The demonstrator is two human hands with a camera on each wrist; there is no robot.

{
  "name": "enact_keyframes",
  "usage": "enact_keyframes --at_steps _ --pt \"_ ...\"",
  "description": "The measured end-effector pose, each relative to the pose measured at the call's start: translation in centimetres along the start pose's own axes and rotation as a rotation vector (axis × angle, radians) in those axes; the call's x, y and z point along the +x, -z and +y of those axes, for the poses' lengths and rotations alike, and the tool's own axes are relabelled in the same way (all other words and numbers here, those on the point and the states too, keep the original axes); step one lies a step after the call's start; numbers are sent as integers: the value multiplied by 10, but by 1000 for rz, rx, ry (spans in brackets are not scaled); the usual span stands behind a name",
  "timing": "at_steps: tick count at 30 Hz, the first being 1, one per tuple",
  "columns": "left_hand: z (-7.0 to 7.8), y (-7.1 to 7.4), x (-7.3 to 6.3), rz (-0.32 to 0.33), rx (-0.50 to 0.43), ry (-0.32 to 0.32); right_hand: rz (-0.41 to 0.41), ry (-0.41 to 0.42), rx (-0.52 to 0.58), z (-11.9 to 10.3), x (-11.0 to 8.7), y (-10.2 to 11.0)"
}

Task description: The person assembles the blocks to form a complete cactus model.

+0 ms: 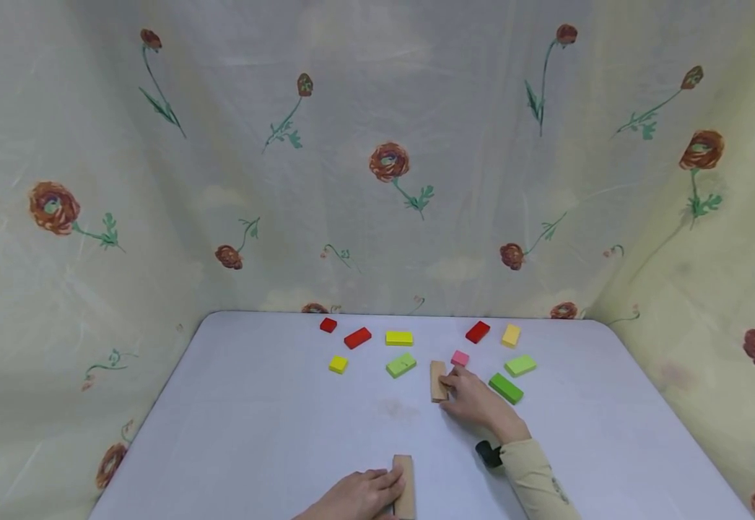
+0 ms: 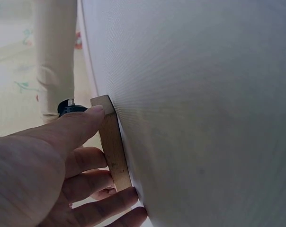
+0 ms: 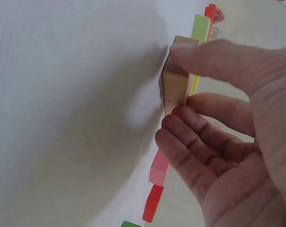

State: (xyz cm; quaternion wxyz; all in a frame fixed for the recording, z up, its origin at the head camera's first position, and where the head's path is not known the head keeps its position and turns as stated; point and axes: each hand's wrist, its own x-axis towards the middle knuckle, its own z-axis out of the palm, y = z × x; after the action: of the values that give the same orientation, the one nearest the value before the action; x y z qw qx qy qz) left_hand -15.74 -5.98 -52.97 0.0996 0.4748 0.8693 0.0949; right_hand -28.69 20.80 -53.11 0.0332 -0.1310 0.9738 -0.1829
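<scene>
My left hand [image 1: 359, 497] grips a long natural-wood block [image 1: 407, 498] lying on the table near its front edge. In the left wrist view, the thumb rests at one end of that wooden block [image 2: 113, 149] and the fingers lie along its side. Farther forward, my right hand [image 1: 475, 403] pinches a second plain wooden block [image 1: 438, 372] on the tabletop. The right wrist view shows the thumb on one end of this block [image 3: 176, 85] and fingertips against its side. A small pink block [image 1: 460, 357] sits just beyond the right hand.
Colored blocks lie spread across the far part of the white table [image 1: 254, 426]: a green block [image 1: 506, 388], a light green block [image 1: 401, 365], a yellow block [image 1: 399, 338], a red block [image 1: 357, 337] and several others. Flower-patterned cloth [image 1: 351, 238] hangs behind and at both sides.
</scene>
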Motion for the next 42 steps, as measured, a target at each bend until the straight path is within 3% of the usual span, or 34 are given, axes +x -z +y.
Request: enact_keyframes --at_steps 10,19,29,42 --pt "-3 -3 -1 60 26 -48 29 14 -15 2 -1 1" --pt "-3 -3 -1 39 31 -24 29 28 25 6 2 6" --pt "-3 1 0 -36 -49 29 -27 -9 136 14 17 5" --pt "-4 -1 0 -2 -50 11 -17 -20 198 19 18 -2"
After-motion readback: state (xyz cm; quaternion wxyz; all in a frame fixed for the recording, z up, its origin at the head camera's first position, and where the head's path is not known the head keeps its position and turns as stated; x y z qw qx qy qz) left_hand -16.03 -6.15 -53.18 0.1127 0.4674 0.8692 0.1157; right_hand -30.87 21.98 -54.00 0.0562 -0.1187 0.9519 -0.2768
